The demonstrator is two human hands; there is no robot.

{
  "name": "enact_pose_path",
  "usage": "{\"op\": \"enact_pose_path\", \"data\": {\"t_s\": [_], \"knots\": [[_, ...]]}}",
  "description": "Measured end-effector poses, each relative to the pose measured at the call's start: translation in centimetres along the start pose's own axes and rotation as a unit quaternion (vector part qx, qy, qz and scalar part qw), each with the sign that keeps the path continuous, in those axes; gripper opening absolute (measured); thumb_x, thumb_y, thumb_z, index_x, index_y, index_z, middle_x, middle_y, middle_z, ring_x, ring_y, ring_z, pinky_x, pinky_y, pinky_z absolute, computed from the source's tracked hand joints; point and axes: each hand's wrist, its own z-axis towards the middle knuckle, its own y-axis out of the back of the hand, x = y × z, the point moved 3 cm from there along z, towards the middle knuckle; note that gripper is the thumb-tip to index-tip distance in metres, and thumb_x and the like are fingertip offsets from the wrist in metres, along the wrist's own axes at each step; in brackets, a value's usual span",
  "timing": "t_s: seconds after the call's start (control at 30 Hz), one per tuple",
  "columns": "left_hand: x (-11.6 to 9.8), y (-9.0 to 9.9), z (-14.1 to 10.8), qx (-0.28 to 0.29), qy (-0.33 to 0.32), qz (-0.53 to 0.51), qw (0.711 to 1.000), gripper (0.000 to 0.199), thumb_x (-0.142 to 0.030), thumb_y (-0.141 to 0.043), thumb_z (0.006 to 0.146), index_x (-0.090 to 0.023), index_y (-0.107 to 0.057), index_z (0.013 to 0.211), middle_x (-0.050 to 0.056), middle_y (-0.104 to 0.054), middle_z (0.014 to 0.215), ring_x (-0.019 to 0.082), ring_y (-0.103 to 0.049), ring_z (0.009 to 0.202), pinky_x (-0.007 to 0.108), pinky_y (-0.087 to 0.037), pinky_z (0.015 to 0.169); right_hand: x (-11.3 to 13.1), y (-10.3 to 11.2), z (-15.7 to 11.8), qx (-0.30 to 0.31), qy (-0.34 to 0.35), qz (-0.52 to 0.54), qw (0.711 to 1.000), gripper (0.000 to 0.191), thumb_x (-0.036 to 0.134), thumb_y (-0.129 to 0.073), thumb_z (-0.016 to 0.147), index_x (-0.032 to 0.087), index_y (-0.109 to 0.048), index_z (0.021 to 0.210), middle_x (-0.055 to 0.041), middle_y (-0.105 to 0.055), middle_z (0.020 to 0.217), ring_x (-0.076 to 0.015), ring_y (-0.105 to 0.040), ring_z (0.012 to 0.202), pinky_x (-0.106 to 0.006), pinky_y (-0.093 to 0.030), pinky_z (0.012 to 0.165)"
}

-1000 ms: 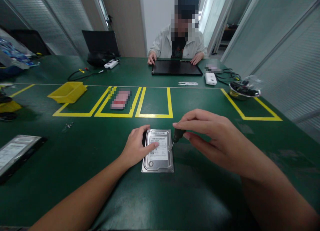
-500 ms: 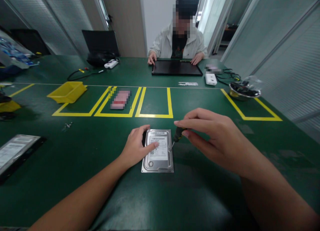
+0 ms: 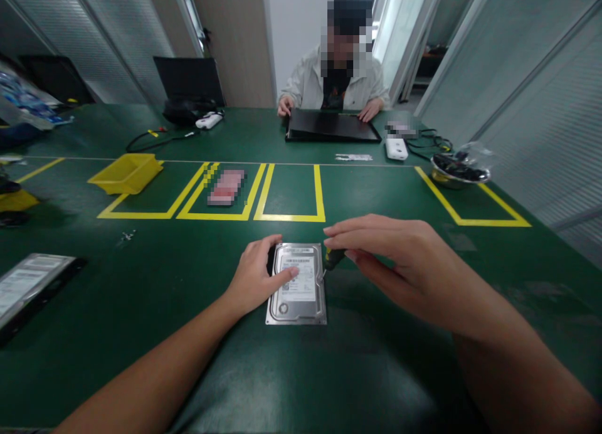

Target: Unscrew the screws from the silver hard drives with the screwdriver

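A silver hard drive (image 3: 301,283) with a white label lies flat on the green table in front of me. My left hand (image 3: 258,274) grips its left side, the thumb lying across the label and the fingers along the far left edge. In my right hand (image 3: 395,258) is a small dark screwdriver (image 3: 334,258) with a green-yellow handle, held between thumb and fingers. The screwdriver tilts, and its tip meets the right edge of the drive; whether a screw sits there is too small to see.
Another hard drive (image 3: 31,290) lies at the left, with small screws (image 3: 126,236) behind it. Beyond are a yellow bin (image 3: 126,174), a pixelated pink object (image 3: 227,188) and a bowl of dark parts (image 3: 459,170). Across the table, a person handles a black flat panel (image 3: 333,128).
My right hand has turned and dipped slightly, its fingers reaching further over the screwdriver handle. The left hand and drive stay put. Across the table, part of the black panel has been lifted slightly.
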Motion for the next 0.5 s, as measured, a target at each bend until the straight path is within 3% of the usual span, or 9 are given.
{"op": "enact_pose_path", "data": {"t_s": [0.3, 0.5], "knots": [[0.12, 0.01, -0.10, 0.002, -0.003, 0.002, 1.000, 0.068, -0.057, -0.064, 0.081, -0.020, -0.047, 0.135, 0.012, -0.056, 0.133, 0.032, -0.048, 0.123, 0.049, -0.043, 0.102, 0.43, 0.23, 0.13, 0.025, 0.000, -0.003, 1.000, 0.038, 0.006, -0.048, 0.092, 0.022, -0.064, 0.123, -0.0044, -0.062, 0.122, -0.0139, -0.059, 0.107, -0.026, -0.048, 0.093], [0.09, -0.04, -0.04, 0.001, -0.004, 0.002, 1.000, 0.069, -0.057, -0.065, 0.081, -0.018, -0.047, 0.135, 0.012, -0.056, 0.132, 0.031, -0.049, 0.122, 0.048, -0.043, 0.102, 0.01, -0.13, 0.21, -0.012, -0.019, -0.044, 0.999, 0.025, 0.016, -0.053, 0.094, 0.020, -0.067, 0.114, -0.0060, -0.059, 0.108, -0.0146, -0.057, 0.095, -0.026, -0.047, 0.082]]}}
